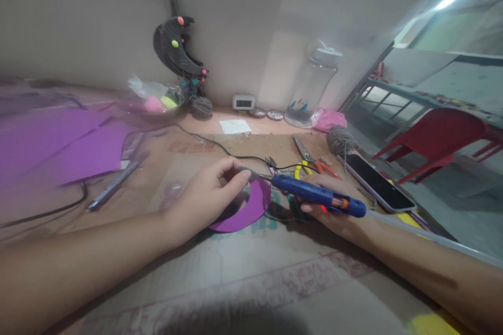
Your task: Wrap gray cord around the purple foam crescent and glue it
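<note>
My left hand [214, 188] is closed in a pinch at the upper tip of a flat purple crescent [257, 207]. A small bit of grey yarn [248, 169] shows between thumb and forefinger. Part of the crescent is hidden behind this hand. My right hand [328, 207] grips a blue hot glue gun [302, 188], its nozzle pointing left and close to the grey bit at my left fingertips. A clear glue stick [396, 226] runs out of the gun's back end, and a small red light glows near my fingers.
Scissors [302, 147], yellow-handled pliers [302, 169], a phone [379, 183] and a grey yarn ball [341, 140] lie to the right. Purple sheets [63, 141] and a pen [113, 188] lie left. Behind stand a bottle [312, 86] and a small clock [243, 102]. A black cord [212, 141] crosses the cardboard.
</note>
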The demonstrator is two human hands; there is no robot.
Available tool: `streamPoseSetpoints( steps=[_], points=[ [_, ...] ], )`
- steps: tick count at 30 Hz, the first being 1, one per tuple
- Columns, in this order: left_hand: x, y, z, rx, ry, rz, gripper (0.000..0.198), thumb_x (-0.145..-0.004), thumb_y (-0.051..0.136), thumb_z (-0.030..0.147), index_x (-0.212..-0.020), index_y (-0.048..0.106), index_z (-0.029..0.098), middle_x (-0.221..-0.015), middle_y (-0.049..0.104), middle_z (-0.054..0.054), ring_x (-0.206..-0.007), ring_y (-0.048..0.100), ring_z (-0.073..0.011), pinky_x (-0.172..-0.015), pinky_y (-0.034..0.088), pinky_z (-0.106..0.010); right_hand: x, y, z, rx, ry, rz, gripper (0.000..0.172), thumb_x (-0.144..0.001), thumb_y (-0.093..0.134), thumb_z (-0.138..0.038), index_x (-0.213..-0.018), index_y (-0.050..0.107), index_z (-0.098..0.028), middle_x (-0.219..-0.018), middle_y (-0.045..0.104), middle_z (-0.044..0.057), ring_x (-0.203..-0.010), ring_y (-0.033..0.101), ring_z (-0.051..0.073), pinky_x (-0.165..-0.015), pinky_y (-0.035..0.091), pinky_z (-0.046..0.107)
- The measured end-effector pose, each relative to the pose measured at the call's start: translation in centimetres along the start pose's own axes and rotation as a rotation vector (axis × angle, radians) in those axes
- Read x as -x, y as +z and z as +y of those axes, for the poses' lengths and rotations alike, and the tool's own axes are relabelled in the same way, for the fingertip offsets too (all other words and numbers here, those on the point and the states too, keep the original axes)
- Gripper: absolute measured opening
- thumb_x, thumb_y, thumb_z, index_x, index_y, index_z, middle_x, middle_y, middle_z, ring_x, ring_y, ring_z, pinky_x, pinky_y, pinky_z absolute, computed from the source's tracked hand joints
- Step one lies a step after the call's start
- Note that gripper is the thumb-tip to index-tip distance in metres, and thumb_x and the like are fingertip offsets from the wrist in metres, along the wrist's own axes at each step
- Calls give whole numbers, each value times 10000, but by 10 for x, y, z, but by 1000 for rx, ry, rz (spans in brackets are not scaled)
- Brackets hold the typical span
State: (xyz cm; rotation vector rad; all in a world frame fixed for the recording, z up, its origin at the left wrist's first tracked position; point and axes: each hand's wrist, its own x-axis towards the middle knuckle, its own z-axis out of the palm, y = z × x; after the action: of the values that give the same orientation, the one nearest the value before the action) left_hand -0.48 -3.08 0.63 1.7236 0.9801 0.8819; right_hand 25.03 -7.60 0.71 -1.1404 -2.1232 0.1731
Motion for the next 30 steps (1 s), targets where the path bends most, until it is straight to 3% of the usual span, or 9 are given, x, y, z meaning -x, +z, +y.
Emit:
streamPoseSetpoints(
  steps=[17, 30],
  points=[
    [0, 0, -1, -11, 4, 13, 211, -896, 517, 386, -821, 567, 195, -695, 618, 29, -628, 564, -121, -576, 396, -233, -3, -2, -1, 64, -35, -28, 222, -833, 639, -404, -755, 595, -201, -644, 621, 4, -555, 573, 134, -511, 435, 242],
    [-1, -1, 0, -1, 24, -32, 227, -914, 483, 396, -836, 555, 195, -721, 617, 11, -682, 585, -141, -647, 426, -258, -2, 0, 1, 100, 3, -40, 268, -828, 632, -439, -717, 589, -199, -631, 615, 3, -552, 563, 134, -519, 427, 245]
  ],
)
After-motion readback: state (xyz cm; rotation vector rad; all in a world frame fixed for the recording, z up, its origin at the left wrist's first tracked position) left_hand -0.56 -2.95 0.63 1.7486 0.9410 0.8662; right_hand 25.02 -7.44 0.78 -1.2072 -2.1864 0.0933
